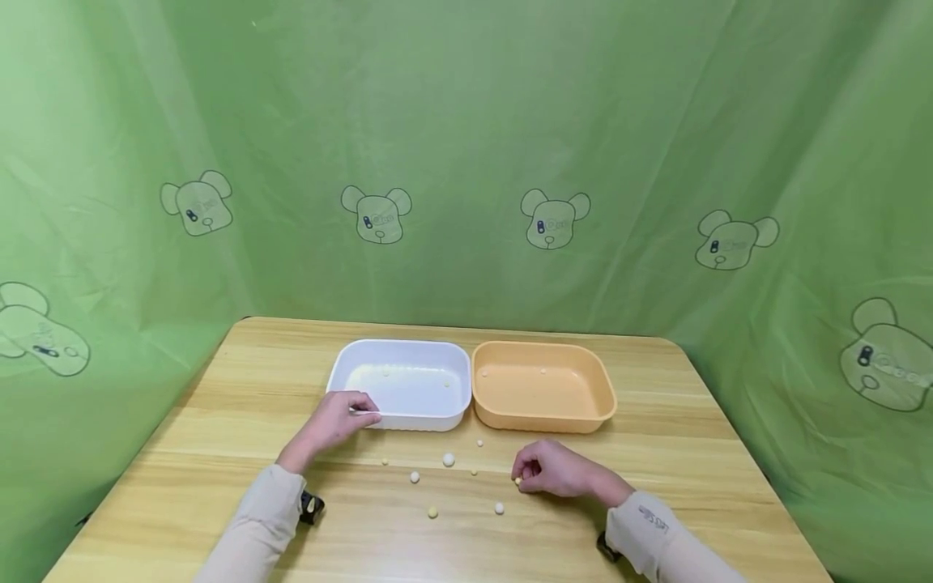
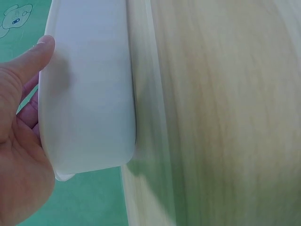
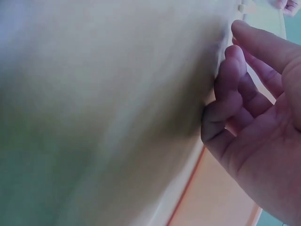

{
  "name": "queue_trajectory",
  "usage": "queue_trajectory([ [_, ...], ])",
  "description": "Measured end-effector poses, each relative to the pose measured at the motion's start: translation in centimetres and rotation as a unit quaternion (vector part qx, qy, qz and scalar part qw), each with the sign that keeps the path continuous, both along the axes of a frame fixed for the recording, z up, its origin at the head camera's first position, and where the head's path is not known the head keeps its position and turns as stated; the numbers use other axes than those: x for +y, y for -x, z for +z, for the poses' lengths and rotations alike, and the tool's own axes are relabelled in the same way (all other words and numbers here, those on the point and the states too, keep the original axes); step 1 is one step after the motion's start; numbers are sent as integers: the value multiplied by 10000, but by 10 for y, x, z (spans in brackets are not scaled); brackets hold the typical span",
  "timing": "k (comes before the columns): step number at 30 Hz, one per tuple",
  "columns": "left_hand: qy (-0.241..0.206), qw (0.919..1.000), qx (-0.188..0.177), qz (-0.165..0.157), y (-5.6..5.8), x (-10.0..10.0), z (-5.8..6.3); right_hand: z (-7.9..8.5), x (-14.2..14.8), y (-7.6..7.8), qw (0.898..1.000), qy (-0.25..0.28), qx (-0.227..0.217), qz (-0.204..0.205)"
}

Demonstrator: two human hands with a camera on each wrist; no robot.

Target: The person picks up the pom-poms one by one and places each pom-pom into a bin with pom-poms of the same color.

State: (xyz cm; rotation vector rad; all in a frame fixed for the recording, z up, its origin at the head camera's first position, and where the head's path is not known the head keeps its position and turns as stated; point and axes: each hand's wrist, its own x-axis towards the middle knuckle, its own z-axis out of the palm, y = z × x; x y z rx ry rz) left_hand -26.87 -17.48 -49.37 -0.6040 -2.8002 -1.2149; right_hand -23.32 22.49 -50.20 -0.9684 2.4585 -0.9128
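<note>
My left hand (image 1: 341, 419) grips the near-left rim of a white plastic basin (image 1: 423, 422), thumb outside and fingers over the edge. The left wrist view shows that thumb on the outer wall of the white basin (image 2: 89, 103). Low over the table, my right hand (image 1: 557, 470) has its fingers curled, with a small yellow ball (image 1: 518, 481) pinched at the thumb and fingertip. In the right wrist view the right hand (image 3: 258, 103) hides most of that ball. Tiny pale balls lie inside the white basin, among them a yellow one (image 1: 447, 385).
An orange basin (image 1: 547, 423) stands against the white one's right side, with small pale balls inside. Between the hands lie several loose balls, including a larger white ball (image 1: 448, 459), a yellow ball (image 1: 432, 512) and another white ball (image 1: 499, 508). A green curtain (image 1: 466, 267) surrounds the wooden table (image 1: 700, 478).
</note>
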Motion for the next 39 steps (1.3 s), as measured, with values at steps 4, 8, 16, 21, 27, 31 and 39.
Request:
queue_trajectory([
  [4, -44, 10000, -41, 16, -1, 0, 1, 4, 0, 1, 10000, -61, -16, -50],
  [8, -16, 10000, 14, -17, -1, 1, 1, 11, -1, 3, 9998, -123, -83, -123],
  [16, 4, 10000, 40, -6, -1, 1, 1, 19, 0, 8, 9998, 83, -40, -203],
  [21, 19, 10000, 21, 25, -1, 1, 1, 22, 0, 11, 9994, 257, 74, -228],
  [27, 17, 10000, -9, 19, -2, 1, 3, 27, -1, 14, 9986, 265, 174, -412],
  [31, -2, 10000, -9, 26, -2, 1, 4, 32, -2, 17, 9977, 339, 260, -531],
  [39, 1, 10000, 27, 24, -3, 2, 3, 41, -7, 23, 9961, 481, 413, -611],
])
